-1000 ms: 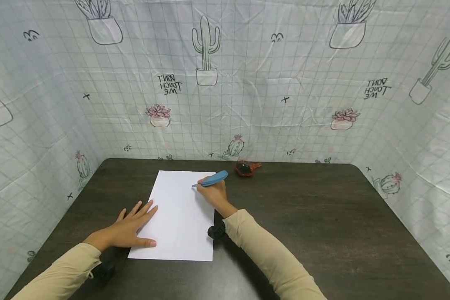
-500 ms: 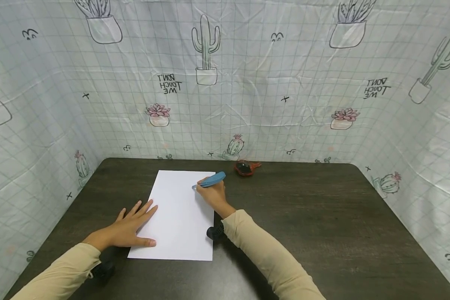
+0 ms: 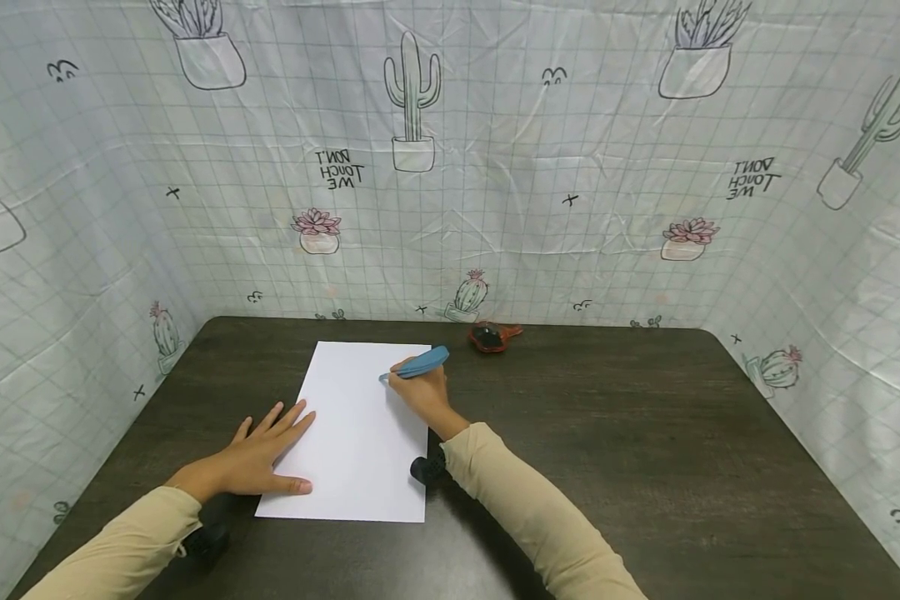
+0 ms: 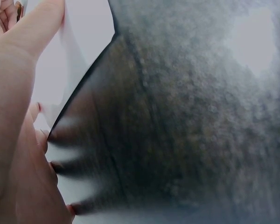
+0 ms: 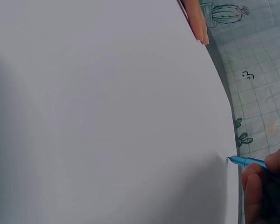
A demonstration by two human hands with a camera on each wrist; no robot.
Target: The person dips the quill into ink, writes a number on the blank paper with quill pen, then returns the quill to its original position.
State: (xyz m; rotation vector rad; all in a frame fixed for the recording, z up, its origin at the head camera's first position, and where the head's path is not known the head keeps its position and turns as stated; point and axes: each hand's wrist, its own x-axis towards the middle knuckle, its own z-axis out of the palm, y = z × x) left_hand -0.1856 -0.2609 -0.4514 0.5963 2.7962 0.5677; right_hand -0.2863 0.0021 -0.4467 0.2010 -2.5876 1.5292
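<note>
A white sheet of paper [image 3: 356, 450] lies on the dark wooden table [image 3: 615, 433]. My left hand [image 3: 253, 462] is spread flat over the paper's left edge, with fingertips and thumb on the sheet. A blue pen [image 3: 423, 363] with a broad, leaf-like upper end is pinched in my right hand [image 3: 423, 398] over the upper right part of the paper. In the right wrist view the blue pen [image 5: 247, 161] points down with its dark tip right at the sheet. No clear marks show on the paper.
A small red-orange and black object [image 3: 491, 337] sits at the table's back edge, right of the paper. A white gridded curtain [image 3: 495, 183] with cactus drawings surrounds the back and sides. Dark wrist cameras [image 3: 427, 469] hang under both beige sleeves.
My right hand, with the pen, has shifted slightly left and a little nearer to me over the paper. The left hand and the paper have stayed put.
</note>
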